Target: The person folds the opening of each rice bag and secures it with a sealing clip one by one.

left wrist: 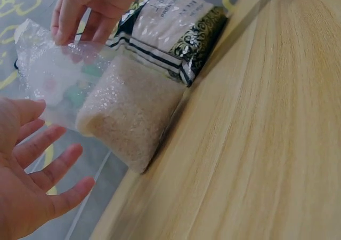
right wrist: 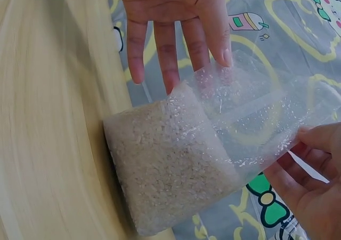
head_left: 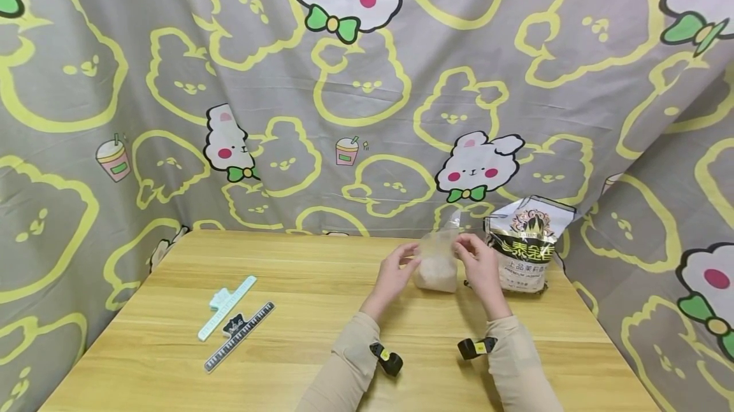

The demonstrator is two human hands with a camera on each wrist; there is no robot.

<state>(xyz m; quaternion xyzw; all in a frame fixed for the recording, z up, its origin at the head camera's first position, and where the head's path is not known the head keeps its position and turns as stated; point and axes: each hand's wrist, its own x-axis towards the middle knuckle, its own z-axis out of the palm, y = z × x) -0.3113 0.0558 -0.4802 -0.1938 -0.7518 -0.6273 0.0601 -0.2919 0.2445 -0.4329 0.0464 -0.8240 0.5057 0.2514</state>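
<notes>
A clear plastic bag of rice (head_left: 437,273) stands upright on the table, its lower part filled with grains and its upper part thin and see-through. At its right edge, my right hand (head_left: 478,263) pinches the plastic between thumb and fingers; the right wrist view shows this right hand (right wrist: 311,178) at the film above the rice. My left hand (head_left: 397,272) is at the bag's left side. In the left wrist view the left hand (left wrist: 32,170) has its fingers spread and fairly straight, and it does not grip the bag.
A large printed rice package (head_left: 524,253) stands just right of the bag. On the left of the wooden table (head_left: 321,310) lie a mint-green sealing clip (head_left: 226,307) and a black ruler-marked sealing clip (head_left: 239,335). A patterned curtain (head_left: 367,138) hangs behind the table.
</notes>
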